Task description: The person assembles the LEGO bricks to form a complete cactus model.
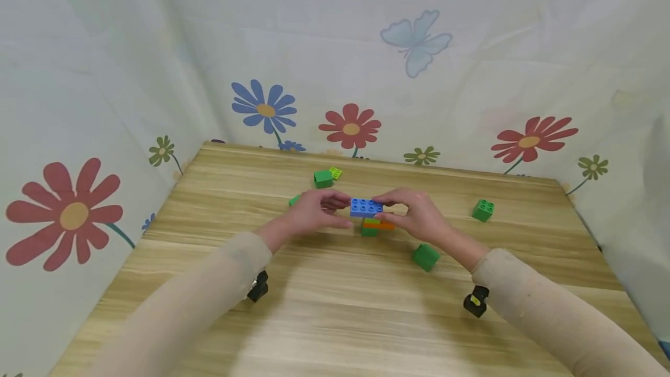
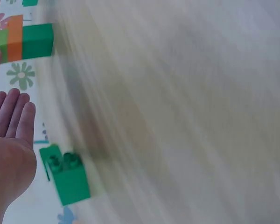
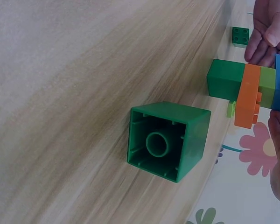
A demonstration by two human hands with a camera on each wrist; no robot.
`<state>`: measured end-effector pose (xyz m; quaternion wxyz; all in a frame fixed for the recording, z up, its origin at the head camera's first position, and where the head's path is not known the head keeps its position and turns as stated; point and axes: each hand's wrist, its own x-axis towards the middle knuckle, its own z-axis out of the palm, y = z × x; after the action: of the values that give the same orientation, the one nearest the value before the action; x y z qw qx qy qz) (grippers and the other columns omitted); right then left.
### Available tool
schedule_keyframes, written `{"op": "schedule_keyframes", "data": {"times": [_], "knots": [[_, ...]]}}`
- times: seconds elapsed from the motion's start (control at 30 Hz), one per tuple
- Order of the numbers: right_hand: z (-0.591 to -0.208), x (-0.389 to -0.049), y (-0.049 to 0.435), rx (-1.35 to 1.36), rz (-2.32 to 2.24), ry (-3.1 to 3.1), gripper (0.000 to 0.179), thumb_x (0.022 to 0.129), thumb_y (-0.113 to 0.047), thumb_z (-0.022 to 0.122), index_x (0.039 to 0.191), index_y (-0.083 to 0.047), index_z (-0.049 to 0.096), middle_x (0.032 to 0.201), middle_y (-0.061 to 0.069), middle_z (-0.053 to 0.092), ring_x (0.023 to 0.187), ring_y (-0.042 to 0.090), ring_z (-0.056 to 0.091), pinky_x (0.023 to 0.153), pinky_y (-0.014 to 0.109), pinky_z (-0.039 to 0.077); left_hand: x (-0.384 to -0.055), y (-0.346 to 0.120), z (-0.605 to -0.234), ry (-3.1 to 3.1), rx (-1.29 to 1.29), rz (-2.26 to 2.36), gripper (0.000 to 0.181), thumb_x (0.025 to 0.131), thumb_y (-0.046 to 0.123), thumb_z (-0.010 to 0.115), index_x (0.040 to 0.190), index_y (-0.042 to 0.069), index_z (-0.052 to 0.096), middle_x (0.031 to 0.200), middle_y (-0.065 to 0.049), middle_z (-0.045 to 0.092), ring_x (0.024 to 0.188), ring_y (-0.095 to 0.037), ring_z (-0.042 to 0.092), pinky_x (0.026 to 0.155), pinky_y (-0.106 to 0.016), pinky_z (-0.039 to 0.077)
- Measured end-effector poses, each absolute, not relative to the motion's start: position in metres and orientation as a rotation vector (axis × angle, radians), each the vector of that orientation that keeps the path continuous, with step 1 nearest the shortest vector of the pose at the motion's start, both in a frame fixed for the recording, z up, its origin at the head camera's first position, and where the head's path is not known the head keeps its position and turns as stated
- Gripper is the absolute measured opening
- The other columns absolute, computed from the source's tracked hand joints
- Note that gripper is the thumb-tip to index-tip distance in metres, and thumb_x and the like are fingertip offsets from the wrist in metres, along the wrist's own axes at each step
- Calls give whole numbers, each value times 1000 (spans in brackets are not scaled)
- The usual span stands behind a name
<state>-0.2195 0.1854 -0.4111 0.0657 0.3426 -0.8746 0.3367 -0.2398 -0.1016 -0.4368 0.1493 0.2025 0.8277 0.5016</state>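
Note:
My right hand (image 1: 419,211) pinches the right end of a blue building brick (image 1: 363,208), its thumb in front and fingers behind. The blue brick tops a stack: beneath it are a light green brick (image 3: 267,86), an orange brick (image 3: 246,100) that juts to one side, and a dark green brick (image 3: 224,79) at the bottom. My left hand (image 1: 309,213) is at the stack's left, fingers extended and thumb apart, fingertips close to the blue brick's left end. In the left wrist view, the left hand's fingers (image 2: 11,114) are straight and hold nothing.
A green brick (image 1: 426,257) lies on its side, hollow underside showing in the right wrist view. Another green brick (image 1: 483,210) stands at the right. Behind my left hand are a green brick (image 1: 323,178), a small lime piece (image 1: 336,173) and a partly hidden green brick (image 1: 294,199).

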Motion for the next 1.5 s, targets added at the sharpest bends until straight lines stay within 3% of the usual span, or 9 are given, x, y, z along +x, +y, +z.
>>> {"op": "schedule_keyframes", "data": {"times": [0.57,1.07,1.5], "knots": [[-410,-219,185,999,972,-2696,39,91,-19,88,128,-10,79,121,8,79,106,27,76,94,51,62,-282,-136,-391,2650,644,1102,67,87,32,92,144,8,64,144,-11,66,136,-33,60,118,-46,47],[-410,-219,186,1031,977,-2685,38,93,-20,86,129,-8,78,121,9,79,105,31,76,93,53,62,-319,-143,-398,2746,630,900,82,85,35,93,152,5,57,153,-14,60,141,-35,55,118,-49,46],[-408,-217,186,1020,988,-2694,37,94,-19,85,128,-7,78,120,10,79,104,31,75,93,52,62,-338,-142,-413,2745,597,876,80,85,34,93,152,5,57,151,-14,61,139,-34,56,117,-49,47]]}}
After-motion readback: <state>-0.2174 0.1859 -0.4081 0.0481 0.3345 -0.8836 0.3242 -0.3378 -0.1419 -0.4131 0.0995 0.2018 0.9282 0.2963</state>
